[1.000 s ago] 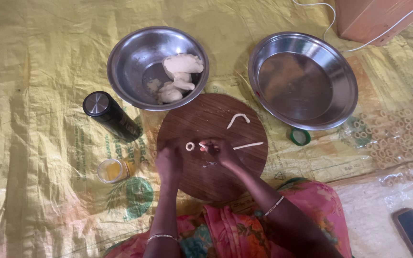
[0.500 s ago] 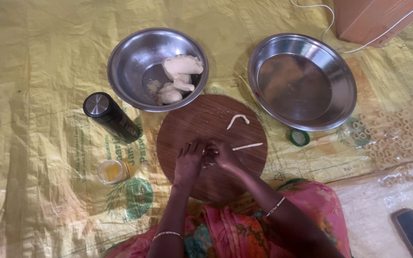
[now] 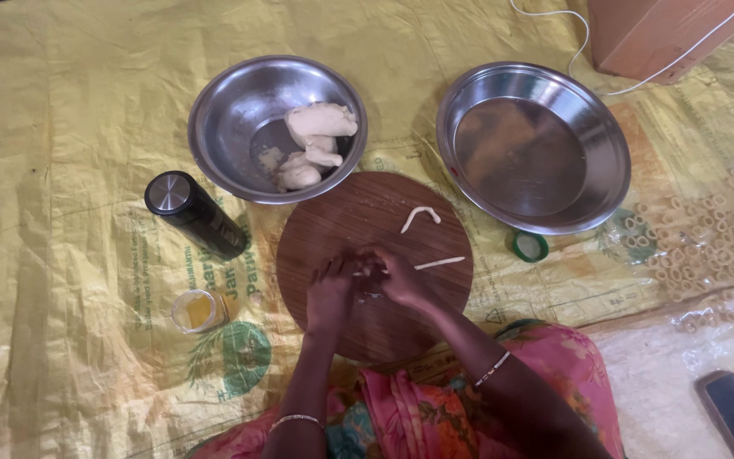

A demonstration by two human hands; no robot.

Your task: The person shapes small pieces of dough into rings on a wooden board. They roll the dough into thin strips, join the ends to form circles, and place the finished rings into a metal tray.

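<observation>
1. A dark cylindrical flask [image 3: 193, 214] lies at centre left, and a small jar of yellow liquid [image 3: 196, 310] is seen below it.
2. Since a second ago, the left hand [image 3: 330, 295] has been brought against the right hand [image 3: 401, 279] mid-frame over the round wooden board [image 3: 341, 229]; a small dough piece [image 3: 370, 274] is pinched between both, apparently being shaped.
3. Two dough strips [image 3: 420, 218] are left on the board, with an empty steel pan [image 3: 533, 144] at upper right.

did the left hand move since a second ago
Yes. The left hand has shifted toward the right hand at the middle of the round wooden board; the two now meet over a small bit of dough.
</observation>
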